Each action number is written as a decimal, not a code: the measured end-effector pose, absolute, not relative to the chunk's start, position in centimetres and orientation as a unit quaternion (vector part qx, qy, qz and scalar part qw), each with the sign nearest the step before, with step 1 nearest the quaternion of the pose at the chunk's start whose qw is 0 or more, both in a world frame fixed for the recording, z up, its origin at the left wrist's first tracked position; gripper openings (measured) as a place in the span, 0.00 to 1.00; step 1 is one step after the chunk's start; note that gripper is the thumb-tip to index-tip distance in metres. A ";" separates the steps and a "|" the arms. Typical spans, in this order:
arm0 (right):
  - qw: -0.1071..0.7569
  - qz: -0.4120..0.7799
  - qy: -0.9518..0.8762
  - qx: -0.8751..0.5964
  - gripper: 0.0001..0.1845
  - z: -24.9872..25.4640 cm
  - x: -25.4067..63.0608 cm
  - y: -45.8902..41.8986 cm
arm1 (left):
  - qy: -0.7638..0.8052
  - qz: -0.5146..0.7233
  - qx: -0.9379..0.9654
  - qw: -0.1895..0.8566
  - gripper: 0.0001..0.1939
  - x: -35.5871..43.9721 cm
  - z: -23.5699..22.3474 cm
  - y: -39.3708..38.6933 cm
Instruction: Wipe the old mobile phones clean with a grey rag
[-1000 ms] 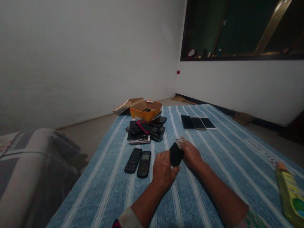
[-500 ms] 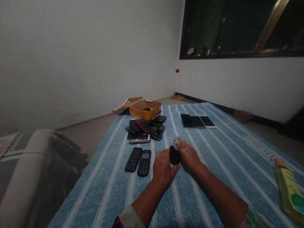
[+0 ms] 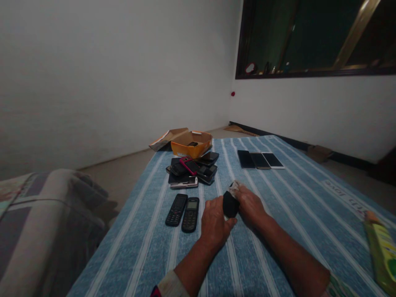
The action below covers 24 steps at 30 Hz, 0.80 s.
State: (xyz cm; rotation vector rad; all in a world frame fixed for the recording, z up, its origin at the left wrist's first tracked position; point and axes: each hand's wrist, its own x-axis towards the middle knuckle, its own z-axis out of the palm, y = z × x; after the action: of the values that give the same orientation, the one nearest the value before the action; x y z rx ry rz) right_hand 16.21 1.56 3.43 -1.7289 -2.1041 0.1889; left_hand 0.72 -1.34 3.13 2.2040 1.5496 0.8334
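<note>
My left hand (image 3: 213, 226) and my right hand (image 3: 251, 203) meet over the middle of a striped blue cloth (image 3: 280, 235). Between them is a small black object (image 3: 230, 204), gripped by my left hand. A whitish tissue (image 3: 234, 188) covers its upper end under my right fingers. Just left of my left hand lie two black keypad phones (image 3: 182, 213). Farther off is a pile of mixed phones (image 3: 192, 169), including a pink one. Three smartphones (image 3: 260, 160) lie side by side beyond my right hand.
An orange cardboard box (image 3: 192, 144) with a phone inside stands at the cloth's far edge. A yellow-green packet (image 3: 382, 253) lies at the right edge. Folded bedding (image 3: 46, 222) sits to the left, beside the cloth. White walls and a dark window (image 3: 315, 37) lie beyond.
My hands stay together on the black object, which shows less between them than a second ago. The whole scene has shifted slightly right in view.
</note>
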 end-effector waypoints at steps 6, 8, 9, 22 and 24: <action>0.190 0.065 -0.767 -0.609 0.29 3.4 15.8 3.9 | 0.538 0.296 0.772 0.168 0.21 0.7 3.0 -1.3; 0.197 0.067 -0.769 -0.604 0.29 3.2 15.5 3.8 | 0.536 0.296 0.772 0.166 0.20 0.6 2.8 -1.2; 0.200 0.066 -0.774 -0.597 0.28 3.0 15.4 3.5 | 0.538 0.295 0.772 0.167 0.22 0.7 2.7 -1.2; 0.199 0.059 -0.770 -0.603 0.27 3.5 14.6 3.7 | 0.541 0.292 0.771 0.164 0.23 0.8 2.9 -1.2; 0.200 0.051 -0.785 -0.584 0.25 3.5 14.3 3.3 | 0.542 0.293 0.770 0.166 0.24 0.8 2.8 -1.1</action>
State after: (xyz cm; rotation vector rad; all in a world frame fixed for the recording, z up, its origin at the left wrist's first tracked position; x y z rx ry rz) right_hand 14.31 3.27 3.52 -1.6328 -2.1943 0.1427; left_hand 0.77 -1.13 2.81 2.1924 1.5431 0.8339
